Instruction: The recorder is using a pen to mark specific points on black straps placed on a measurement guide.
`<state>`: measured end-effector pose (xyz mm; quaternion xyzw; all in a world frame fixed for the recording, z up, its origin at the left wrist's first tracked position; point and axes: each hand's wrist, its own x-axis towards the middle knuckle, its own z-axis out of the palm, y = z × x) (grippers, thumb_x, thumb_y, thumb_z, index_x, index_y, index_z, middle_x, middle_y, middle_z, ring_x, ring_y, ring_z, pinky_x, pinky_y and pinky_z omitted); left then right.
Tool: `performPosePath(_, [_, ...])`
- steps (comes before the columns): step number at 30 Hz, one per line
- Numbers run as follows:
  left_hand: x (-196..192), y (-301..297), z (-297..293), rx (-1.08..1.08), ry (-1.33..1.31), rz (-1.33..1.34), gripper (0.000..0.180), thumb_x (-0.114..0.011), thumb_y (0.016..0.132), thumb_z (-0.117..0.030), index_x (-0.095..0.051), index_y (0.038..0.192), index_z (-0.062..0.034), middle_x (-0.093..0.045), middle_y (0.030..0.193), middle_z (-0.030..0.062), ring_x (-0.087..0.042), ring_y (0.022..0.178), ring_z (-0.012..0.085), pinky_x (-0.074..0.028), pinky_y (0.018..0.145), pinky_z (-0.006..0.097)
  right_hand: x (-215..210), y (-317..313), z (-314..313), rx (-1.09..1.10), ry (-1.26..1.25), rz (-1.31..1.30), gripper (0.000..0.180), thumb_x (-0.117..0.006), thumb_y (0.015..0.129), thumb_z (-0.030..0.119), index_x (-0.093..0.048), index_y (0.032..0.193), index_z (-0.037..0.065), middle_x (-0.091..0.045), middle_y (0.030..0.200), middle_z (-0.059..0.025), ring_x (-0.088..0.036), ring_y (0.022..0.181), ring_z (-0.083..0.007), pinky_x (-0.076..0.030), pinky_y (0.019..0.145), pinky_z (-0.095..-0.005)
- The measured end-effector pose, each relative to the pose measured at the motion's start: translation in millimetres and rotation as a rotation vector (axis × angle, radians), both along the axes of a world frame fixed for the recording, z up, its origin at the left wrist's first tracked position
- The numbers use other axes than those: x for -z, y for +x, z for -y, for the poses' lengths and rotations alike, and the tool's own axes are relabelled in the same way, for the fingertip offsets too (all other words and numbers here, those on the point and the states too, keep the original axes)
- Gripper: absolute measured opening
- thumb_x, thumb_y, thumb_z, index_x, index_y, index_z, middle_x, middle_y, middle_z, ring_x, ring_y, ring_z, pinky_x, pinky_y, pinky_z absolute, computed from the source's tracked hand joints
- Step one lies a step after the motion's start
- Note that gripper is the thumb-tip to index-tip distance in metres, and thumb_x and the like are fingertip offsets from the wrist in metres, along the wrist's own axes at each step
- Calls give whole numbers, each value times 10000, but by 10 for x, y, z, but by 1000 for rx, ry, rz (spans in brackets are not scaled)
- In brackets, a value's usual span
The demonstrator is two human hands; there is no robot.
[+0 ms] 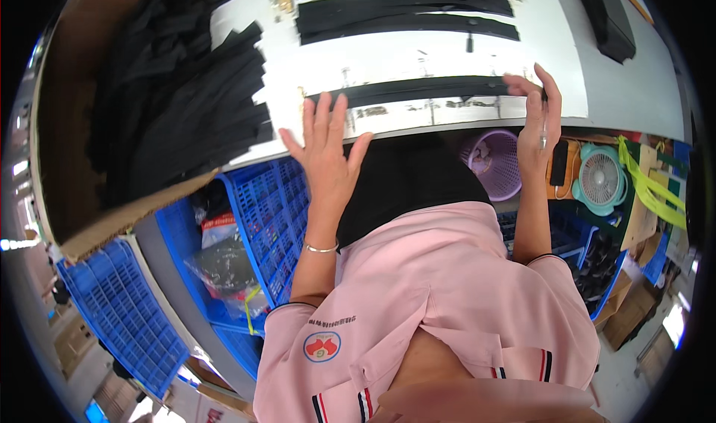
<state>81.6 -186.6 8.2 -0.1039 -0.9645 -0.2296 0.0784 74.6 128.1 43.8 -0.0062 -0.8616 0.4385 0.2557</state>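
A long black fabric strip (418, 89) lies flat across a white board (380, 59) with dark marks along its near side. My left hand (328, 143) is spread open, its fingertips at the strip's left end. My right hand (533, 125) grips a slim pen (544, 128) against the palm. Its thumb and one finger reach toward the strip's right end; I cannot tell whether they touch it. Farther up the board, several more black strips (406, 29) lie side by side.
At the left, a cardboard box (71, 136) holds a heap of black strips (179, 117). A long black object (604, 20) lies at the far right. Below the table edge are blue crates (272, 222), a purple basket (501, 171) and a teal fan (601, 177).
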Motion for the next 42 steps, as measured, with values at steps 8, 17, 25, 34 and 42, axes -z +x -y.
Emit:
performPosePath(8, [5, 0, -24, -15, 98, -48, 664, -770, 908, -377, -551, 1495, -157, -492, 1565, 70, -357, 1517, 306, -19, 1201, 659, -148, -454, 1122, -439, -450, 316, 322, -558, 1069, 239, -693, 1297, 56, -596, 779, 22, -524, 732, -44, -426, 689, -215])
performPosePath(17, [4, 1, 9, -26, 121, -15, 686, -762, 911, -400, -537, 1515, -164, -477, 1590, 49, -332, 1537, 282, 0, 1212, 638, 250, -634, 1458, -437, -412, 315, 164, -668, 996, 145, -708, 1066, 2, -708, 874, -12, -624, 724, -68, -499, 670, -227])
performPosePath(25, [37, -6, 13, -32, 147, -54, 755, -790, 872, -392, -518, 1525, -126, -493, 1574, 63, -384, 1506, 290, -46, 1199, 666, 261, -638, 1490, -464, -187, 302, 156, -680, 977, 118, -720, 1002, -30, -739, 997, -30, -674, 690, -108, -514, 642, -234])
performPosePath(34, [54, 6, 6, -28, 139, -50, 762, -786, 875, -394, -509, 1531, -124, -486, 1580, 61, -374, 1512, 286, -46, 1200, 663, 293, -637, 1483, -487, -122, 272, 143, -697, 970, 142, -714, 989, 1, -739, 1039, -26, -681, 657, -122, -519, 620, -248])
performPosePath(42, [50, 17, -4, -26, 133, -50, 764, -793, 875, -384, -504, 1533, -124, -486, 1580, 56, -371, 1514, 292, -33, 1203, 659, 249, -592, 1446, -502, -154, 379, 166, -673, 998, 117, -706, 1075, -26, -737, 923, -38, -672, 760, -90, -525, 693, -225])
